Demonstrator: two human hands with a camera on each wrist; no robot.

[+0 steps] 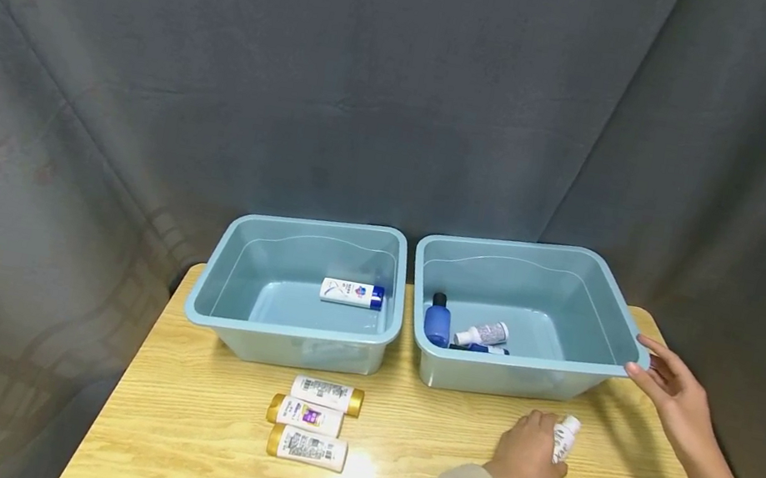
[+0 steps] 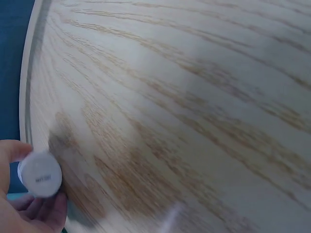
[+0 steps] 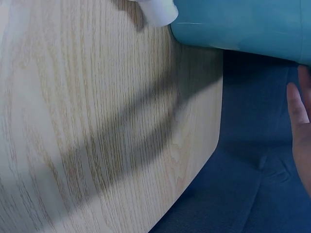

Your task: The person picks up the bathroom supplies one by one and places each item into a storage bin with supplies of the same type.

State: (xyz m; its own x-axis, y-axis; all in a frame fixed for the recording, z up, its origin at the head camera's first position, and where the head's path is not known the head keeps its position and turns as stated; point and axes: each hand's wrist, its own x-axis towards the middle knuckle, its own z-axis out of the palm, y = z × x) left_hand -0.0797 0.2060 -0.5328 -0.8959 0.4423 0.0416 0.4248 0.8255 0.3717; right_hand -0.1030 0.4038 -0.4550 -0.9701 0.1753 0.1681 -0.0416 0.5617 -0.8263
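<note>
My left hand [image 1: 529, 456] grips a small white bottle [image 1: 566, 439] just above or on the table, in front of the right bin. In the left wrist view the round white end of that bottle [image 2: 42, 174] sits between the thumb and fingers. At the front right corner of the right blue bin [image 1: 521, 366], my right hand [image 1: 678, 403] touches the rim with extended thumb and fingers. Inside this bin lie a blue bottle with a black cap [image 1: 437, 322], a white bottle [image 1: 483, 334] and a dark blue item [image 1: 489, 349] partly hidden by the front wall.
The left blue bin [image 1: 306, 334] holds a white bottle with a blue cap [image 1: 352, 294]. Three white bottles with gold caps [image 1: 311, 416] lie in a row on the wooden table [image 1: 209, 413]. A grey curtain [image 1: 378, 86] hangs behind.
</note>
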